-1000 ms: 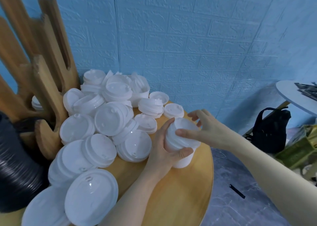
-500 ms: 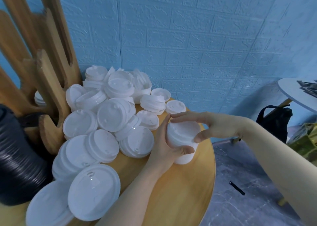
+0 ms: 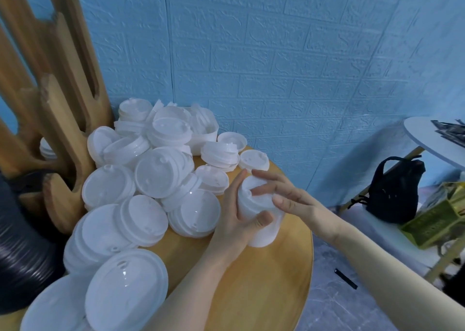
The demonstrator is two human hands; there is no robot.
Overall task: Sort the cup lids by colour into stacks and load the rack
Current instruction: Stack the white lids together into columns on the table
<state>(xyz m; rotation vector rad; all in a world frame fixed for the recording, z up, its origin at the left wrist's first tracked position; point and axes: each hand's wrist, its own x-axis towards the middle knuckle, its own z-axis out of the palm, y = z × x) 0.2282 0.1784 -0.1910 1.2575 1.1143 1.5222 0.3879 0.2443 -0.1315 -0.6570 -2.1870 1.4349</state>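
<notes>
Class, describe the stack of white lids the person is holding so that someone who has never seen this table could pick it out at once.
Start at the round wooden table against the blue wall and go to its right edge. The stack of white lids stands there upright, apart from the loose heap of lids to its left. Only this stack has hands on it: the left hand grips its side and the right hand rests on top.

Lids [image 3: 158, 172] glossy white plastic; table [image 3: 264, 280] smooth wood.

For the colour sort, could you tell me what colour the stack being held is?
White, in the head view: stack of lids.
</notes>
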